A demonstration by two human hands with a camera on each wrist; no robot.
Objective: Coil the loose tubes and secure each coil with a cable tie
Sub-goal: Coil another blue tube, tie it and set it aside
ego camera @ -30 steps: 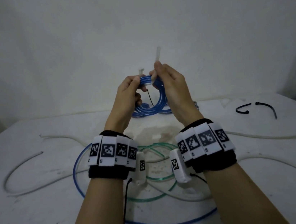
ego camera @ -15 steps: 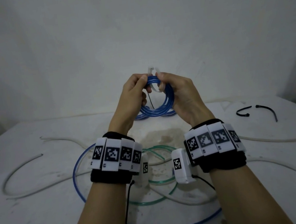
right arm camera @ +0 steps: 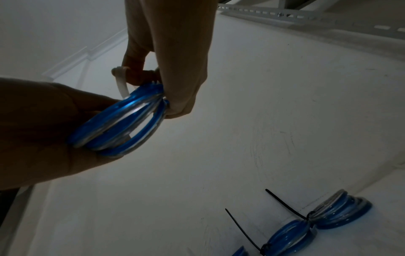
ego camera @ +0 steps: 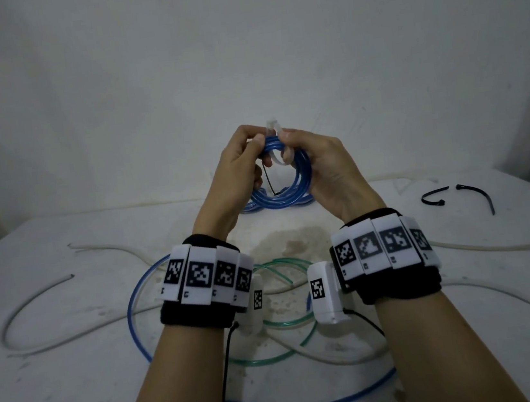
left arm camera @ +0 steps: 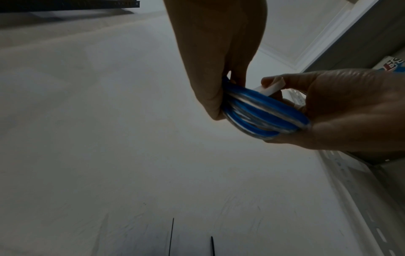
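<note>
In the head view the left hand and right hand cover both sides of the coil of translucent blue plastic tube, and the fingertips hide where the flat white plastic cable tie closes. Behind the coil, tied blue tube coils are mostly hidden; the right wrist view cuts one at its bottom edge. The long cream rubber tube leaves the picture's right edge.

Dim, flat, cool-grey light in all 3 views; no hard shadows. Wide-angle bending at frame edges. Wrist views noisy, dark at corners. Glossy highlights on coiled translucent blue plastic tube, slightly smeared.
</note>
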